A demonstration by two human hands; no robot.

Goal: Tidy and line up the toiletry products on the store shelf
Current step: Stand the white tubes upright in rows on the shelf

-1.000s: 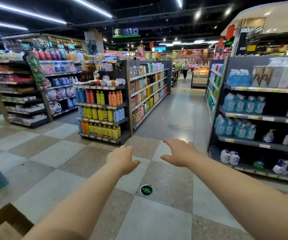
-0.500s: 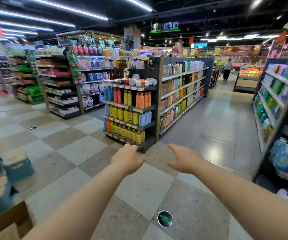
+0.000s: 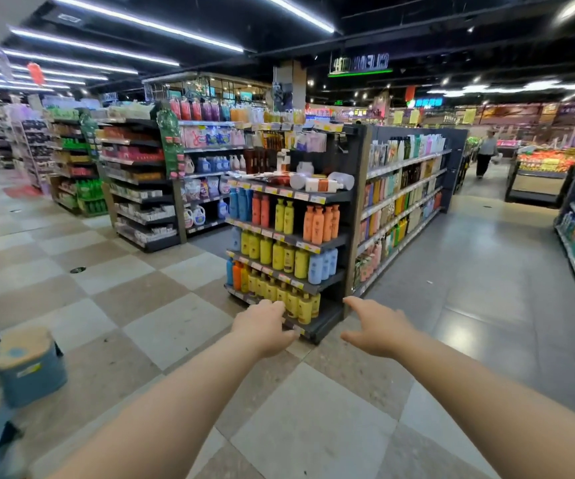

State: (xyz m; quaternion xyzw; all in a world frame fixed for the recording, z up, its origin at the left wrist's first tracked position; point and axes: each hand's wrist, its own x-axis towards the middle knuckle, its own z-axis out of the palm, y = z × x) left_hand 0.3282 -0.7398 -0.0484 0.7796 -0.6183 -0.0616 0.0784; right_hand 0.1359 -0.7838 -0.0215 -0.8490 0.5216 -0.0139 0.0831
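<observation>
End-cap shelf [image 3: 347, 216]: dark grey metal, tiered, mid-scene, beyond both hands, untouched. Toiletry bottles [image 3: 281, 250] fill it: plastic, rounded shoulders, cap or pump tops. Second tier holds blue, red-orange, yellow and peach-orange groups with gaps between them. Third tier is yellow, then pale blue at the right. Bottom tier has blue and orange at the left, then a row of yellow pump bottles. Top tier is messy: toppled bottles [image 3: 322, 184], white and clear, lie on their sides at the right end, with dark upright ones behind. Labels too small to read. Yellow price tags [image 3: 269, 232] run along the tier edges, print unreadable. Hanging sign [image 3: 359, 63] overhead: lit letters look mirrored, roughly "CLEAN", rest blurred.

Left hand [image 3: 263, 326] is stretched forward, fingers loosely curled down, holding nothing. Right hand [image 3: 376, 328] is stretched forward, fingers relaxed and slightly apart, holding nothing.

Floor [image 3: 148, 288]: glossy checkered tile, beige and brown. Blue containers [image 3: 30, 368] near left, blurred. A person [image 3: 485, 152] far right in the aisle.
</observation>
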